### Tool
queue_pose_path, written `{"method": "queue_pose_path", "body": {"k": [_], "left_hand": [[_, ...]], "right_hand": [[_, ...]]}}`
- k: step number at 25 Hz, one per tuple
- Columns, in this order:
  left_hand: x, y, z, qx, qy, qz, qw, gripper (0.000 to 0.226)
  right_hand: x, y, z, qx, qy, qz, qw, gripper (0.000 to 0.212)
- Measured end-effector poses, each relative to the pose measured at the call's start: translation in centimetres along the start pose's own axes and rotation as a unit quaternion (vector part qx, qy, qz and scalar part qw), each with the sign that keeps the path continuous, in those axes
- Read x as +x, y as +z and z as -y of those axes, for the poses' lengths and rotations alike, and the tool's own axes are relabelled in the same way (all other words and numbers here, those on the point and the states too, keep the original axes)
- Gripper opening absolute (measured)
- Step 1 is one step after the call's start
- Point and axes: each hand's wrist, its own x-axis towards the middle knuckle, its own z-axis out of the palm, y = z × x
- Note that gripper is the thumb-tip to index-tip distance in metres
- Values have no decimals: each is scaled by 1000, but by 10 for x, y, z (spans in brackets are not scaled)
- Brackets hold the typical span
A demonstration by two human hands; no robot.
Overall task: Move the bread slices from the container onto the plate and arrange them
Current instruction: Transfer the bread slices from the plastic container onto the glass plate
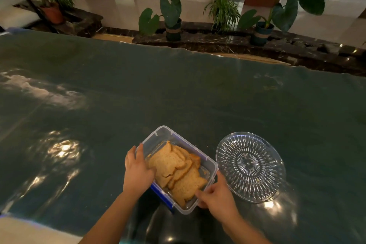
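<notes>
Right hand (215, 194) reaches over the near right corner of the container (174, 133), fingers curled, pinching the near edge of the near slice (188, 186). Left hand (138, 168) steadies the box from the left: its fingers lie along the outside of the wall and the thumb hooks over the rim, so it clasps that wall.

All the bread slices (170, 162) lie in the container, overlapped in a loose heap that leans toward its near end. None is on the plate (249, 166).

Bread like this is probably light and soft, with a firmer crust. A pinch at one corner may tear it or leave crumbs. A safer hold is likely along a crust edge, with fingers slid under the flat of the slice. Because the slices overlap, lifting one may drag its neighbour.

Clear cut glass, the plate stands just right of the container and bare. The container's right wall is between bread and plate, so each slice must rise over that rim. A blue clip (161, 195) hangs on the near left side, away from that path. Under everything is a glossy green table cover (178, 85), and potted plants (172, 10) stand far beyond the table.
</notes>
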Motion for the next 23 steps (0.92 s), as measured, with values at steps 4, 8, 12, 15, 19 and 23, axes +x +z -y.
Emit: {"method": "queue_pose_path", "body": {"k": [4, 8, 12, 15, 19, 23], "left_hand": [[16, -2, -20, -76, -53, -33, 995, 83], [3, 7, -18, -94, -84, -33, 991, 80], [0, 12, -23, -100, -92, -22, 991, 81], [17, 10, -32, -93, -59, -7, 994, 82], [37, 11, -40, -64, 5, 54, 997, 77], [34, 6, -19, -71, 38, 79, 994, 73]], "right_hand": [[0, 4, -4, 33, 25, -35, 999, 52], [24, -16, 10, -189, -72, -124, 971, 53], [26, -16, 13, -235, -113, -92, 961, 20], [10, -11, -5, -209, -97, -70, 971, 26], [-21, 6, -17, -191, -85, -22, 978, 26], [-30, 7, -10, -242, -76, 31, 967, 31]]}}
